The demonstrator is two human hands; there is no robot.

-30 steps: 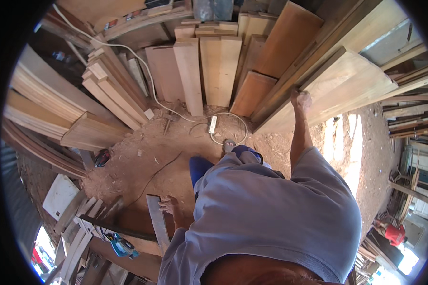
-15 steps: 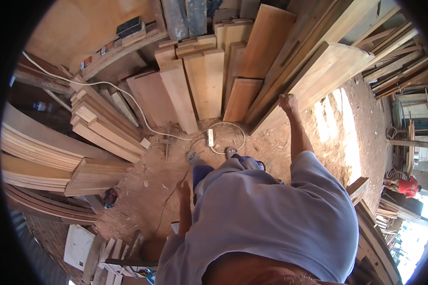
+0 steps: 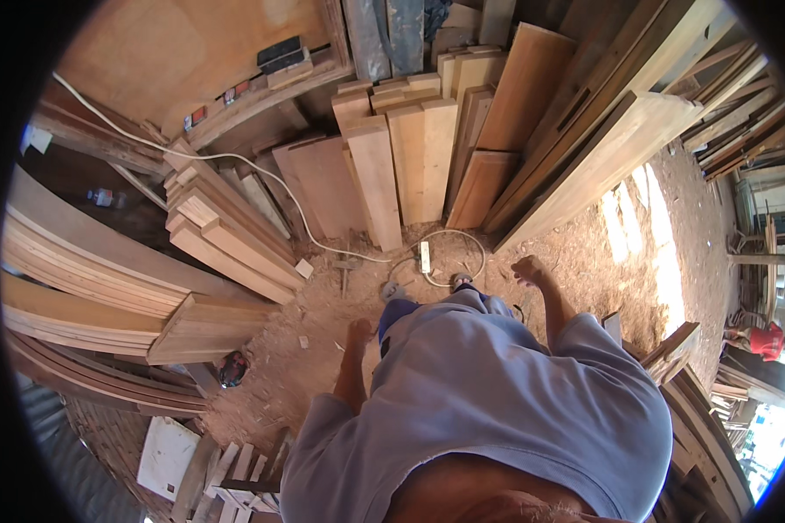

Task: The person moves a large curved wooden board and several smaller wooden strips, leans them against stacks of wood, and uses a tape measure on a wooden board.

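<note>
My right hand hangs beside my right leg, its fingers loosely apart and holding nothing. Just ahead of it stands a long, wide wooden board, leaning against other planks, with a gap between it and my hand. My left hand is by my left thigh over the dirt floor; its fingers are too small and shaded to make out. In front of my feet lies a white power strip with its pale cord looped around it.
Upright planks lean against the far wall. Stacked boards and curved wooden pieces fill the left side. A dark, red-marked tool sits near them. Timber lies behind me at right. A person in red is far right.
My right hand has let go of the wide board's edge and come down toward my body. My left hand has moved slightly forward. The whole view has shifted, with the planks now farther right.
</note>
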